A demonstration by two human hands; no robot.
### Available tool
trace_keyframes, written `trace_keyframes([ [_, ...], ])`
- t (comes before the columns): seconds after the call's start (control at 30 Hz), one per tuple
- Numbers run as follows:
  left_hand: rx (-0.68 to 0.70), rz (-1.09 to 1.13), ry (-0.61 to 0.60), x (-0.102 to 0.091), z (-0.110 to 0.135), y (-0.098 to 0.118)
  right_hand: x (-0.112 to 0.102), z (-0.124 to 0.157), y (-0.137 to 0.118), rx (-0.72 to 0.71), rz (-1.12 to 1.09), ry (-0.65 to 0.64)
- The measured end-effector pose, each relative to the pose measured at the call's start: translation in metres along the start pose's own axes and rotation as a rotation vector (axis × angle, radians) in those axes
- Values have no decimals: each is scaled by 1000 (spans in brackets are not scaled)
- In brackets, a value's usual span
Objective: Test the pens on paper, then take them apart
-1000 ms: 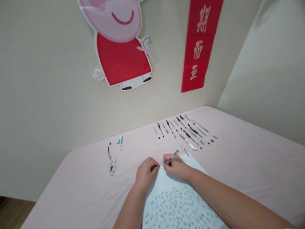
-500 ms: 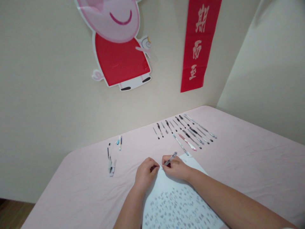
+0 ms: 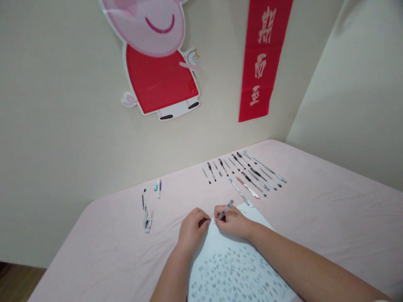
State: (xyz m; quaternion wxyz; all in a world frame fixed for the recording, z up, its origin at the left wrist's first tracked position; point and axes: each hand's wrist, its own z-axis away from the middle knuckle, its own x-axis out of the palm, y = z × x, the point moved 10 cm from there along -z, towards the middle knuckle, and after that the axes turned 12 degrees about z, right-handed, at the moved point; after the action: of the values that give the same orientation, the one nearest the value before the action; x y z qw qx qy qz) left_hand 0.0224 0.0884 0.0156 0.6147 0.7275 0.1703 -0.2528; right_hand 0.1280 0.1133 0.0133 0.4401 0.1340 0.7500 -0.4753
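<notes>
A white sheet of paper (image 3: 226, 268) lies on the pink cloth, its lower part covered with many small dark handwritten marks. My right hand (image 3: 233, 222) rests on its upper part, fingers closed round a clear pen (image 3: 226, 209). The pen leans up to the right, and its tip is hidden by my fingers. At the sheet's upper left edge sits my left hand (image 3: 193, 226), curled, with thumb and fingertips pinched together by the corner. Whether paper is between those fingertips I cannot make out.
Several pens and refills (image 3: 248, 172) lie in slanting rows at the back right, a pink pen (image 3: 248, 188) among them. More pens (image 3: 147, 222) and a small blue item (image 3: 155, 187) lie at the left. Behind the pink-covered surface (image 3: 103, 243) stands a wall with a pig cutout (image 3: 160, 79) and a red banner (image 3: 264, 96).
The pen in my right hand has tilted very slightly, its top end shifting a little. My left hand and the paper look the same.
</notes>
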Motion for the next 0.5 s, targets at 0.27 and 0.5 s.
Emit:
trace_keyframes([
  [0.27, -19, -1, -3, 1, -1, -1, -1, 1, 0, -8, 13, 11],
  [0.5, -28, 1, -3, 1, -1, -2, -6, -2, 4, 40, -65, 24],
])
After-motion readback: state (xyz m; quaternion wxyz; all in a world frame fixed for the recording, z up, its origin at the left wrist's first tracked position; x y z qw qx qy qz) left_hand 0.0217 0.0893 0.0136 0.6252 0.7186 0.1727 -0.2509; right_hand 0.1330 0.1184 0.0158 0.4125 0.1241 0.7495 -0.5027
